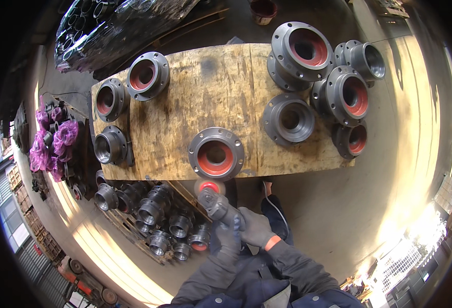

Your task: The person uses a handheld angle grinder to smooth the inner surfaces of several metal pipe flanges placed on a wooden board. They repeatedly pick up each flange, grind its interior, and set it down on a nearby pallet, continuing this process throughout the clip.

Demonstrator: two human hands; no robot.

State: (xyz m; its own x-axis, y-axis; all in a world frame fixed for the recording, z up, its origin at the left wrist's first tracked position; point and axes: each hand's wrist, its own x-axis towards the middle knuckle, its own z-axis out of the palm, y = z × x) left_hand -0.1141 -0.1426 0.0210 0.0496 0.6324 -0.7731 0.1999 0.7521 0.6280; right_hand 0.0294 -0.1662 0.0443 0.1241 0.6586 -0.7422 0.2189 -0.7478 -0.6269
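Both gloved hands hold an angle grinder [222, 208] in front of the table's near edge. My left hand [228, 235] grips its body from the left, and my right hand [255, 227] closes round it from the right. The grinder's red-centred disc [209, 187] has a blurred rim and lies just below a flanged metal hub [216, 178]; whether they touch I cannot tell. This hub stands at the near edge of the wooden tabletop [195, 100], its red-painted inner face showing upward.
More flanged hubs stand at the table's left [148, 76] and right, some stacked [302, 50]. Below the left edge, a pallet holds several metal hubs [151, 211]. A pale cable [276, 208] hangs beside my leg. Plastic-wrapped parts [106, 38] stand beyond the table.
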